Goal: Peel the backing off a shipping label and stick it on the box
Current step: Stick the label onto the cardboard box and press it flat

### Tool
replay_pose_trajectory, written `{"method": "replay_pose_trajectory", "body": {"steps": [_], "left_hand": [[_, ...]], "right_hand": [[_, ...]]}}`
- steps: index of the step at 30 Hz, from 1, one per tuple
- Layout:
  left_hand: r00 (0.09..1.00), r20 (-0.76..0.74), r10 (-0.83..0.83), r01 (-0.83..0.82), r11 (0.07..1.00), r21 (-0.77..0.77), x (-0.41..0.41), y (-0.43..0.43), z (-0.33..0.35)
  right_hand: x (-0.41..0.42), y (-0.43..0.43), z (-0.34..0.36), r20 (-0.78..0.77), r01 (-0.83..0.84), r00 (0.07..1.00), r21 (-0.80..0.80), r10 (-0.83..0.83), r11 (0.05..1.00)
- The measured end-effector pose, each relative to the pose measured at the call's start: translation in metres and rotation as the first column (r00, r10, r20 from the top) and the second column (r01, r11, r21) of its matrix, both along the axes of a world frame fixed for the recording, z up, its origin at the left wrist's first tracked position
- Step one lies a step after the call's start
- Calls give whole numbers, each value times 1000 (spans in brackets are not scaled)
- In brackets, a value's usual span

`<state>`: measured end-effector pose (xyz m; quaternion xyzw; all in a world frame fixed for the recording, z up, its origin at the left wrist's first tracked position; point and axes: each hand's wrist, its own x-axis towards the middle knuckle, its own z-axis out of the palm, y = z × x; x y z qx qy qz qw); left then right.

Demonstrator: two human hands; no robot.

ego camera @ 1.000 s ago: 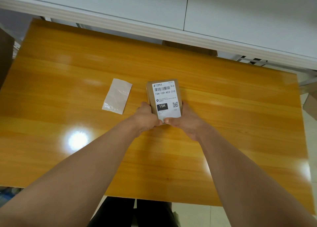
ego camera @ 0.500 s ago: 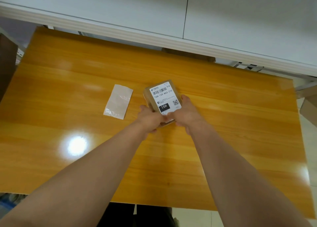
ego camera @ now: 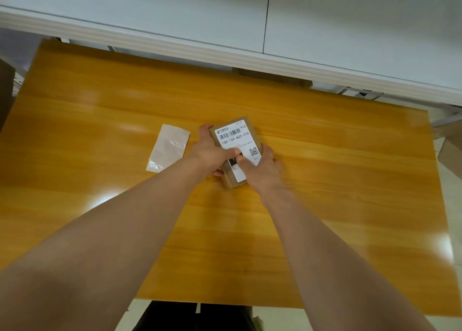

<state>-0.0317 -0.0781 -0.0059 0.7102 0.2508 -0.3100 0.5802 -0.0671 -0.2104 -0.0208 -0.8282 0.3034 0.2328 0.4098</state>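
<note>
A small brown cardboard box (ego camera: 253, 133) lies flat at the middle of the wooden table (ego camera: 325, 180), turned slightly clockwise. A white shipping label (ego camera: 236, 137) with a barcode and a QR code covers its top face. My left hand (ego camera: 212, 153) grips the box's left side, fingers curled past its far corner and thumb pressed on the label's middle. My right hand (ego camera: 260, 170) holds the box's right side, its thumb on the label's lower part. The peeled backing sheet (ego camera: 170, 147) lies flat on the table, left of the box.
A white wall with a moulded ledge (ego camera: 225, 53) runs along the table's far edge. Cardboard pieces (ego camera: 450, 153) sit off the table's right side, and a dark object (ego camera: 6, 91) stands past the left edge. Dark trousers (ego camera: 195, 317) show below the near edge.
The box has turned clockwise and shifted slightly away. Both hands moved up along its sides, and both thumbs now press on the label instead of gripping the near end.
</note>
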Motion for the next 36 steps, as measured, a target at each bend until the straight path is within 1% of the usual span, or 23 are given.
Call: {"method": "replay_pose_trajectory", "body": {"steps": [7, 13, 15, 17, 19, 21, 24, 27, 29, 36], "left_hand": [[995, -40, -89, 89, 996, -3, 6, 3, 1], [990, -70, -126, 125, 992, -27, 8, 5, 0], [988, -77, -132, 129, 991, -38, 8, 7, -1], [985, -92, -145, 140, 988, -65, 9, 10, 0], [985, -106, -135, 124, 987, -104, 9, 11, 1], [989, -118, -88, 72, 988, -135, 10, 9, 2], [994, -98, -45, 35, 994, -108, 8, 5, 1], [998, -42, -47, 45, 998, -48, 6, 1, -3], [998, -44, -47, 46, 998, -33, 8, 0, -3], [994, -91, -55, 49, 996, -69, 10, 4, -6]], "right_hand": [[-1, -5, 3, -42, -73, 996, 54, 76, 996], [-1, -12, 0, -57, -118, 991, 67, 122, 991], [0, -13, 2, -76, -134, 987, 95, 141, 986], [3, -13, 3, -104, -70, 991, 166, 88, 984], [8, -8, 5, -128, 71, 991, 212, -45, 975], [11, -1, 3, -104, 180, 981, 173, -164, 968], [9, 9, 0, -52, 213, 976, 45, -211, 976], [7, 10, -7, -37, 204, 978, -19, -204, 979], [9, 9, -9, -43, 184, 982, -36, -185, 982], [8, 7, -4, -112, 104, 988, -37, -107, 994]]}}
